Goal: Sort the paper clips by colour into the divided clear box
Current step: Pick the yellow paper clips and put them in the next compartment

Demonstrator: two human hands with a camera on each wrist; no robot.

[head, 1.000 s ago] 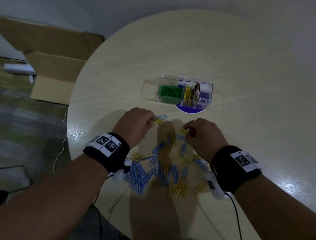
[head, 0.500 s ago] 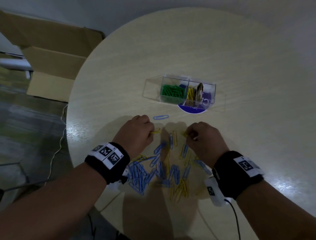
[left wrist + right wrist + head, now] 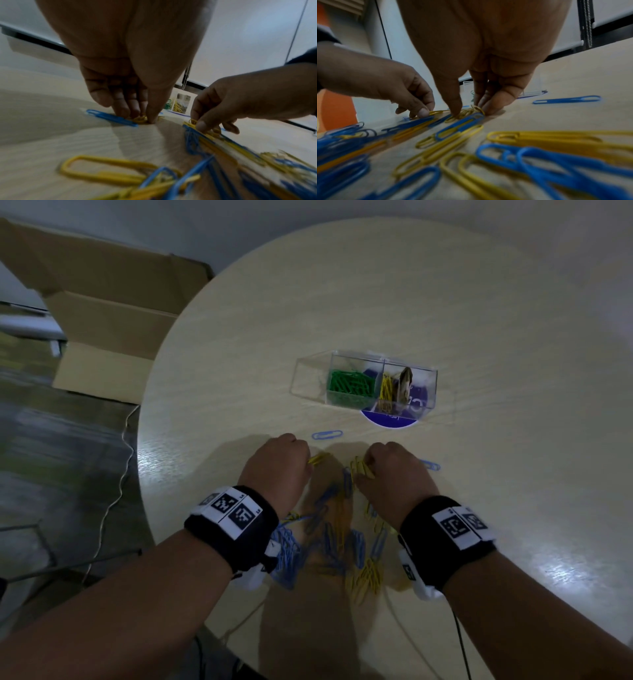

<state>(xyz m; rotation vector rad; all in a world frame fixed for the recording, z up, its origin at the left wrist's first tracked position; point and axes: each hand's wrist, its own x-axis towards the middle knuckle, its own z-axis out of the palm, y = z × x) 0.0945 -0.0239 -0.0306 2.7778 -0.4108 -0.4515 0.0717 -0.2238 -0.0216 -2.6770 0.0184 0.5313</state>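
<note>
A cardboard box (image 3: 102, 313) stands off the left edge of the round surface (image 3: 496, 302). The left hand (image 3: 277, 467) is down at the far edge of the mixed pile of blue and yellow paper clips (image 3: 335, 539), its grip closed to a pinch on a small bunch of yellow clips (image 3: 318, 458). Just beyond it lies a lone blue clip (image 3: 327, 435). The right hand (image 3: 390, 474) likewise pinches a cluster of yellow clips (image 3: 359, 467) against the surface, thumb and fingertips (image 3: 493, 106) curled round them. Farther back sits the divided clear box (image 3: 431, 385): green clips (image 3: 351, 385) in one compartment, yellow ones beside them; its leftmost section looks empty, though glare makes that uncertain. Another blue clip (image 3: 430, 464) lies to the right.
</note>
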